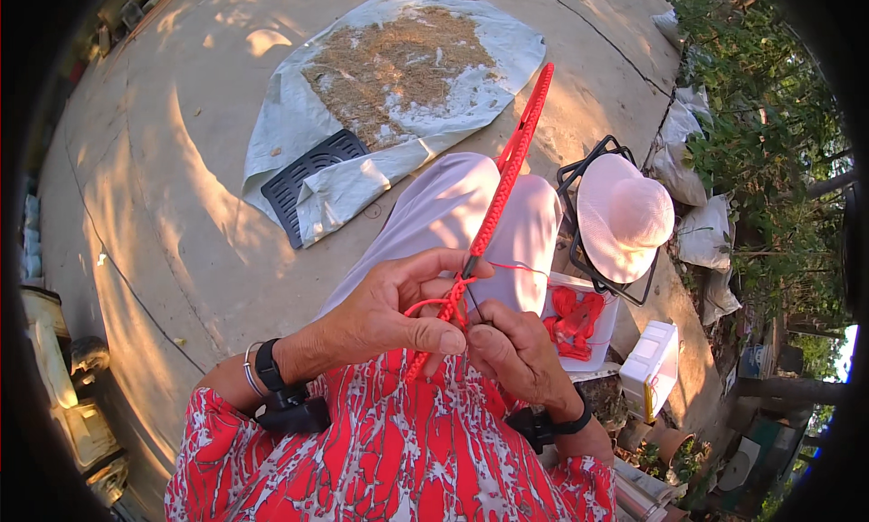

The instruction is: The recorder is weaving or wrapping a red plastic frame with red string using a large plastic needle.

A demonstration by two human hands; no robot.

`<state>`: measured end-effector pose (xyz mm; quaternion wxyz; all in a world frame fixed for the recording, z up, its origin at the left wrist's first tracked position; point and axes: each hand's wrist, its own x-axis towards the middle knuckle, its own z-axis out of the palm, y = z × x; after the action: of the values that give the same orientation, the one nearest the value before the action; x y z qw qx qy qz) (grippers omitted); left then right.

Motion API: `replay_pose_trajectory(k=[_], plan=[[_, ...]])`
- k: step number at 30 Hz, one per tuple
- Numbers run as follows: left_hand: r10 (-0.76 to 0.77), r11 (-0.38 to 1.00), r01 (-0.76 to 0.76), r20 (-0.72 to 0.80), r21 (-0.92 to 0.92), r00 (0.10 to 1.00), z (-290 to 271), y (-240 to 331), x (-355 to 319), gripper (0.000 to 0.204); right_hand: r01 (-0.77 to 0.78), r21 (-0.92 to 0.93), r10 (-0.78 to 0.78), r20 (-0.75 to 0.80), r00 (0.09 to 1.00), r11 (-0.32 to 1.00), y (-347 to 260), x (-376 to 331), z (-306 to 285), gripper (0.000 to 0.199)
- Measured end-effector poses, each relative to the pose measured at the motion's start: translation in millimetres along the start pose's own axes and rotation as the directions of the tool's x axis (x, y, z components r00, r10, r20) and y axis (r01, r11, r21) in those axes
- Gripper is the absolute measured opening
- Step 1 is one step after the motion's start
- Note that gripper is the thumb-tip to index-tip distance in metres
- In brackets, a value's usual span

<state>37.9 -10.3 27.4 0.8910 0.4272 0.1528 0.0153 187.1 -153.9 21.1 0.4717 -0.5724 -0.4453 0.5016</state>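
A long, narrow loop of red braided cord [511,173] rises from my hands over my knees. My left hand [385,300] is closed on its lower end, where a dark core shows and a loose red strand makes a small loop. Close beside it, my right hand [520,352] pinches a thin dark rod [475,297], perhaps a hook or needle; its tip is hidden at the red cord. A red strand runs right from the braid toward a white container [599,341] holding bunched red cord [572,321].
To the right, a pink hat [625,216] rests on a black-framed stool [579,169]. A white box [650,359] stands below it. Ahead lie a pale tarp [507,60] with dry straw-like matter [398,69] and a dark slotted mat [308,180]. Sacks [683,151] and shrubs line the right side.
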Motion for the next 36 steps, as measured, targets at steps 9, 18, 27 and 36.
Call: replay_pose_trajectory(k=[9, 18, 27, 36], plan=[[-0.031, 0.999, 0.031, -0.002, -0.033, 1.000, 8.8, -0.6, 5.1, 0.067, 0.016, -0.119, -0.025, -0.072, 0.997, 0.993, -2.5, -7.5, -7.2, 0.028], [-0.036, 0.993, 0.042, 0.057, -0.114, 0.998, 14.0, -6.5, 12.2, 0.064, 0.204, 0.625, -0.037, -0.269, 0.962, 0.754, 20.1, -28.8, -32.5, 0.033], [-0.046, 0.995, 0.061, 0.183, -0.080, 0.982, 17.5, -10.8, 25.7, 0.061, 0.390, 0.656, -0.097, -0.436, 0.895, 0.646, 54.7, -59.6, -55.6, 0.027], [-0.097, 0.995, 0.101, 0.223, -0.008, 0.970, 15.1, -13.6, 36.8, 0.059, -0.503, -0.153, 0.288, -0.665, 0.689, 0.850, 82.5, -94.2, -53.4, 0.018]])
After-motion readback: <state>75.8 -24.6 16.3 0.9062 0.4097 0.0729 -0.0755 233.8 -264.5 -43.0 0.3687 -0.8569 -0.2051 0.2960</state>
